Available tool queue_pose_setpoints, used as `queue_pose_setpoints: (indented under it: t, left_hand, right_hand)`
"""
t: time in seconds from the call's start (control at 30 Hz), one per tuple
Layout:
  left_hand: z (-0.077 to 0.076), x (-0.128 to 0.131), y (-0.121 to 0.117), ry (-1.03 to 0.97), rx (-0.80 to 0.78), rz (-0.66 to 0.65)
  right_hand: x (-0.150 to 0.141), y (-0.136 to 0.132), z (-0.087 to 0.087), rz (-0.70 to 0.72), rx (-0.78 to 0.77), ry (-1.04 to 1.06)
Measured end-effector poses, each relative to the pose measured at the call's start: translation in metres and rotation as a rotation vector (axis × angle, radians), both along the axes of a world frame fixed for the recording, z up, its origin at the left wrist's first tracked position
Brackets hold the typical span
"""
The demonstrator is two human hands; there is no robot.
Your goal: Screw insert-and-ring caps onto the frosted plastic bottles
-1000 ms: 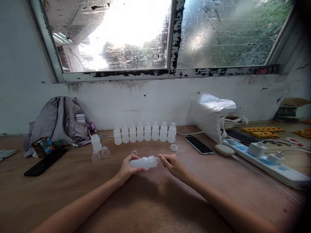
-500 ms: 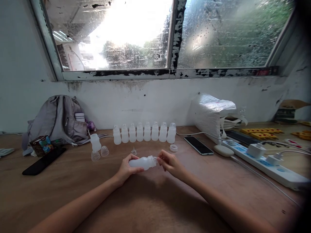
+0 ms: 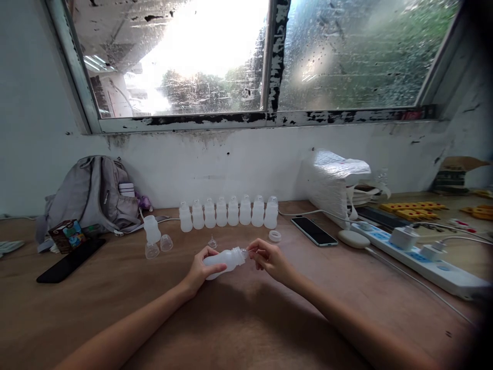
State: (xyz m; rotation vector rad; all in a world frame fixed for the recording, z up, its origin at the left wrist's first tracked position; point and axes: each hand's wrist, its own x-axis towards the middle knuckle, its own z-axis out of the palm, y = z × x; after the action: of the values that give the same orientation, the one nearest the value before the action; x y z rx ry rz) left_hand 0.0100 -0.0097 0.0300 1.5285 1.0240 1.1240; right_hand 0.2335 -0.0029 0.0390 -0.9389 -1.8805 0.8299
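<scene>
My left hand (image 3: 201, 268) is wrapped round the body of a small white plastic bottle (image 3: 225, 259) held on its side just above the wooden table (image 3: 239, 318). At the bottle's mouth my right hand (image 3: 270, 260) pinches a small clear piece. A row of several matching white bottles (image 3: 228, 211) stands upright by the wall behind. One more bottle (image 3: 152, 228) stands apart on the left, with two clear caps (image 3: 159, 246) in front of it. A tiny clear nipple (image 3: 212, 241) and a white ring (image 3: 275, 236) lie close to my hands.
A grey backpack (image 3: 90, 198) leans on the wall at left, with a small carton (image 3: 63, 234) and a black phone (image 3: 70, 260) beside it. Right of centre lie another phone (image 3: 314, 230), a white wrapped bundle (image 3: 333, 182), a power strip (image 3: 416, 254) with plugs, and yellow parts (image 3: 418, 209).
My right hand has closed in on the bottle's mouth, and the mouth end has tilted slightly upward. The left hand keeps the same hold.
</scene>
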Motion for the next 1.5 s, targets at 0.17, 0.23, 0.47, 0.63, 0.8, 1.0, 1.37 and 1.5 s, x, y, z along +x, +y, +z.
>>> queue_pose_setpoints:
  t: [0.17,0.23,0.47,0.63,0.8,1.0,1.37,1.5]
  left_hand:
    - [-0.002,0.001,0.000,0.018,0.027,-0.033]
    - [-0.002,0.001,0.001,0.013,0.024,-0.031]
    - [-0.003,0.001,0.000,0.047,0.054,-0.027]
    - [0.001,0.003,-0.005,0.002,0.057,-0.071]
    - [0.007,0.013,-0.021,-0.148,-0.275,-0.303]
    - [0.015,0.024,-0.037,-0.034,-0.284,-0.415]
    - [0.031,0.045,-0.010,-0.240,-0.333,-0.404]
    - [0.029,0.044,0.004,0.070,0.046,-0.197]
  right_hand:
    - [-0.001,-0.005,0.005,-0.042,0.032,-0.158]
    - [-0.002,-0.007,0.008,-0.034,0.026,-0.161]
    - [-0.002,-0.010,0.011,0.045,-0.064,-0.121]
    - [-0.002,-0.008,0.006,0.069,-0.170,0.067]
    - [-0.009,-0.016,0.016,0.259,-0.341,0.368]
    - [-0.024,-0.028,0.022,0.208,-0.463,0.428]
    - [-0.052,0.010,0.041,0.226,-0.617,0.665]
    - [-0.060,0.021,0.043,0.107,-0.437,0.646]
